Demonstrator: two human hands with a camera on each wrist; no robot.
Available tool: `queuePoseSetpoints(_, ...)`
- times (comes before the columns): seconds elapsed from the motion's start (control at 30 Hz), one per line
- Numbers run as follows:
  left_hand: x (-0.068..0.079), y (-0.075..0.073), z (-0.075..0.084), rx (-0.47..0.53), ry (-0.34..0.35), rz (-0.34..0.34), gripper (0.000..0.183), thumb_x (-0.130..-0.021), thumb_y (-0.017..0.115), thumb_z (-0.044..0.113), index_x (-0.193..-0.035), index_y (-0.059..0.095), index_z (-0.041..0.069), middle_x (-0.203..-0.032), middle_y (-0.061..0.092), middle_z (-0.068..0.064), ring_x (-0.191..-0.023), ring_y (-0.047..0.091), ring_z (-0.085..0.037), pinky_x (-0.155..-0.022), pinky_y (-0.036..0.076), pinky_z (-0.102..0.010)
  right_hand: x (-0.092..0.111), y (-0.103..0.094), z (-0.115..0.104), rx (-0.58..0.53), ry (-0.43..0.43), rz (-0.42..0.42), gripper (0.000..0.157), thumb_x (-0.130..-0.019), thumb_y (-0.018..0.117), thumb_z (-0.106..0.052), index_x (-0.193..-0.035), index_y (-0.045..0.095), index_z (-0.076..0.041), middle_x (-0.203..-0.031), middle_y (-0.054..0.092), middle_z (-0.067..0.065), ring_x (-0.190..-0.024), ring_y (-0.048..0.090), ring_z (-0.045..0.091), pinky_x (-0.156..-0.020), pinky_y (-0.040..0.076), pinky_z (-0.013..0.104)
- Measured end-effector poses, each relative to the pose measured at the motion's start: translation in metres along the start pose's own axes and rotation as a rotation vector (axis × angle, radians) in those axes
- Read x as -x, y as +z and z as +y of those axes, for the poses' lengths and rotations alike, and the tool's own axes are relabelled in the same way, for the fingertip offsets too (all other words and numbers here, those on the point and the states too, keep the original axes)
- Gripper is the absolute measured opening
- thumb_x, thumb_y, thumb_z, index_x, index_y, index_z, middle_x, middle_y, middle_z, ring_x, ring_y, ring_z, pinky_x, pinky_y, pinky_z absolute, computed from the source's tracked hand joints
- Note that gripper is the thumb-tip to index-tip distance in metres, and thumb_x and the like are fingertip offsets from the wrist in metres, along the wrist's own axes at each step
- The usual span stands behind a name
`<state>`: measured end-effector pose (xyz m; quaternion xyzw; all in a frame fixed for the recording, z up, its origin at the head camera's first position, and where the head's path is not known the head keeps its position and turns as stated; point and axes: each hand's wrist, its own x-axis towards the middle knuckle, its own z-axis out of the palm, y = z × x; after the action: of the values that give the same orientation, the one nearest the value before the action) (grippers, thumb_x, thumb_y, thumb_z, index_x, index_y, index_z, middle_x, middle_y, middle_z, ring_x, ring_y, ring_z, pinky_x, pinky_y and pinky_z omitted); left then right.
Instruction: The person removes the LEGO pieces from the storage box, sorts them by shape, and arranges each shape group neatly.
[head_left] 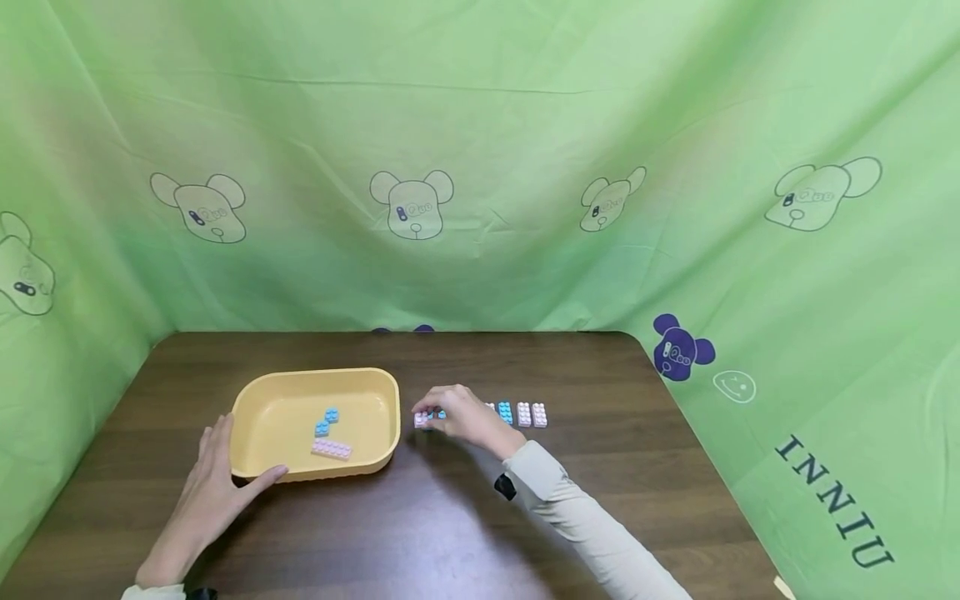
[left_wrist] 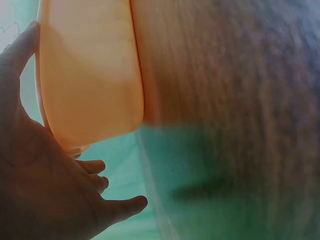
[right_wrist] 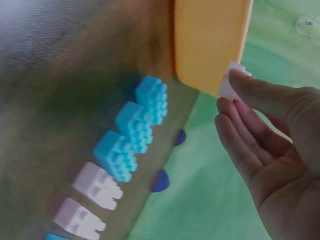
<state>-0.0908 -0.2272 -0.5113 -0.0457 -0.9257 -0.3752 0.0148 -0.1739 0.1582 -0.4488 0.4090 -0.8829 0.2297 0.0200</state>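
Note:
My left hand [head_left: 208, 487] rests against the left end of a yellow plastic basin [head_left: 392, 417], its thumb along the front rim; in the left wrist view the fingers reach out straight past the basin's corner. Just right of the basin, my right hand [head_left: 465, 415] pinches a pale pink toy brick [right_wrist: 230, 85] between thumb and fingers. In the right wrist view this brick is raised off the table. Beneath and beside that hand runs a row of blue bricks [right_wrist: 134, 125] and pale bricks [right_wrist: 95, 182], partly hidden by the hand in the head view.
Inside the basin lie two small blue bricks [head_left: 322, 428] and a longer pink brick [head_left: 331, 449]. The row ends on the right with a blue brick [head_left: 505, 412] and two pale ones [head_left: 532, 415]. A green printed curtain [head_left: 495, 275] encloses the brown table [head_left: 585, 367].

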Motion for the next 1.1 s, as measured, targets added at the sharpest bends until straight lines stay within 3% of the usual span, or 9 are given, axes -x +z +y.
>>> queuePoseSetpoints(0.27, 0.001, 0.000, 0.000, 0.010, -0.016, -0.015, 0.122, -0.095, 0.075, 0.053, -0.168, -0.008, 0.001, -0.173, -0.005, -0.031, -0.157, -0.011, -0.053, -0.112, 0.011, -0.084, 0.008, 0.019, 0.008, 0.026, 0.045, -0.035, 0.017, -0.089, 0.084, -0.005, -0.106, 0.081, -0.002, -0.099, 0.077, 0.007, -0.090, 0.073, 0.019, -0.081, 0.059, 0.026)
queuePoseSetpoints(0.5, 0.000, 0.000, 0.000, 0.014, -0.029, -0.025, 0.123, -0.095, 0.076, 0.054, -0.168, -0.008, 0.002, -0.173, -0.006, -0.031, -0.157, -0.011, -0.053, -0.111, 0.013, -0.086, 0.013, 0.031, 0.012, 0.025, 0.074, -0.067, 0.017, -0.089, 0.083, -0.002, -0.106, 0.082, -0.001, -0.104, 0.078, 0.009, -0.098, 0.075, 0.021, -0.088, 0.059, 0.028)
queuePoseSetpoints(1.1, 0.000, 0.001, -0.001, 0.024, -0.029, -0.011, 0.123, -0.094, 0.077, 0.052, -0.168, -0.007, 0.002, -0.173, -0.005, -0.030, -0.158, -0.010, -0.052, -0.111, 0.014, -0.086, 0.020, 0.040, 0.010, 0.157, 0.055, -0.047, 0.016, -0.088, 0.085, -0.004, -0.104, 0.082, -0.004, -0.101, 0.076, 0.006, -0.093, 0.074, 0.019, -0.082, 0.060, 0.030)
